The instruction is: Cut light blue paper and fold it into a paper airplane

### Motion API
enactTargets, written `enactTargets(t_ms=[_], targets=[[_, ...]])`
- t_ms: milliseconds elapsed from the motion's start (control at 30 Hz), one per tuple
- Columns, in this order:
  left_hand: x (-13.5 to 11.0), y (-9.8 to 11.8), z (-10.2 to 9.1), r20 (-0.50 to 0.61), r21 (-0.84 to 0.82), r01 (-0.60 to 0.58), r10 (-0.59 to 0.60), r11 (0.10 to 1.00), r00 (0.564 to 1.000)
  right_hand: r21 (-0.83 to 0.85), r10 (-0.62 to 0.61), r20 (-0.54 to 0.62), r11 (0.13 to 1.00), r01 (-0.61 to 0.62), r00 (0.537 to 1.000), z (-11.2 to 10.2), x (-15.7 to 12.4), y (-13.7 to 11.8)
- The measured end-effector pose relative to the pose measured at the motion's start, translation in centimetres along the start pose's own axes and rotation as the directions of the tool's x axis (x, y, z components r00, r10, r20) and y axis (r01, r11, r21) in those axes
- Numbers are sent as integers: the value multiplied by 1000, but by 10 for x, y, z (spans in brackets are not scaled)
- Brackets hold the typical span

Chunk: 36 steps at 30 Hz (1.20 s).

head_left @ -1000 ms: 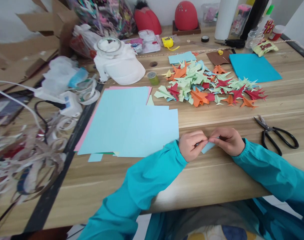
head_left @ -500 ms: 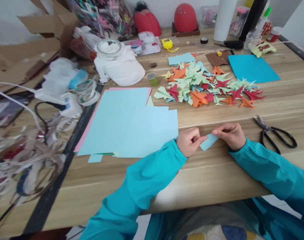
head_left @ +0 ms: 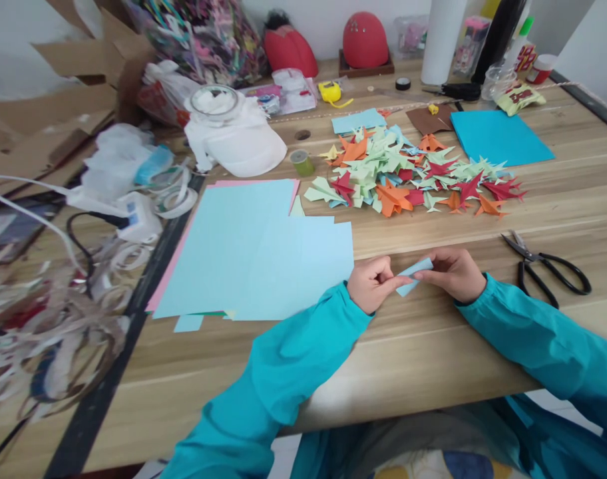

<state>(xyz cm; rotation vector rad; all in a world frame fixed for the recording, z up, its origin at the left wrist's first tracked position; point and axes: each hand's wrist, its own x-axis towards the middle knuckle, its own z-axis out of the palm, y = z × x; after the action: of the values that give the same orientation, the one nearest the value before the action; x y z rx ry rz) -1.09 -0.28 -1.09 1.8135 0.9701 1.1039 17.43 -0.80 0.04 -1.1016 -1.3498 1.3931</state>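
Left hand [head_left: 371, 283] and right hand [head_left: 453, 274]: grip narrow, both pinching one blue paper slip [head_left: 416, 268] over the desk [head_left: 413, 362] — seemingly part-folded, creases unclear. Folded shapes [head_left: 388, 163] lie heaped; flat sheets [head_left: 233, 253] remain.

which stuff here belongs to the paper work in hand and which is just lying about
Part of the work, or likely so:
small blue paper piece, held by the left hand and right hand
pale blue sheets
folded paper shapes
scissors

Seemingly just lying about:
yellow tape measure
black tape roll
yellow-green packet
red dome
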Motion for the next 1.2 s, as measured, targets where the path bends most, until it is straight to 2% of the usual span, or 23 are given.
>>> enactTargets(t_ms=[100, 200, 333, 600, 833, 1000, 1100, 1200], targets=[[0, 2, -1, 5, -6, 10, -10, 1000, 1000, -60, 7, 11, 998, -6, 1000, 0, -1, 0], [1, 9, -3, 58, 5, -25, 25, 1000, 998, -78, -3, 0, 997, 3, 1000, -1, -2, 0], [3, 15, -6, 124, 0, -58, 58, 998, 991, -46, 19, -76, 999, -22, 997, -2, -1, -1], [2, 13, -4, 9, -39, -27, 28, 999, 1000, 18, 52, -124, 999, -50, 991, -4, 3, -4], [2, 11, -3, -2, -71, -29, 29, 997, 1000, 45, 32, -163, 999, -25, 986, -5, 2, -1], [2, 4, -1, 2, -40, -72, 72, 997, 997, 66, 39, -139, 997, -30, 990, -5, 4, 0], [3, 1, 0, -16, -33, -42, 41, 999, 999, 62, 40, -137, 998, -32, 990, -4, 4, 0], [2, 0, 1, -79, 22, -33, 35, 999, 996, 86, 36, -172, 996, -21, 984, -4, 5, 1]])
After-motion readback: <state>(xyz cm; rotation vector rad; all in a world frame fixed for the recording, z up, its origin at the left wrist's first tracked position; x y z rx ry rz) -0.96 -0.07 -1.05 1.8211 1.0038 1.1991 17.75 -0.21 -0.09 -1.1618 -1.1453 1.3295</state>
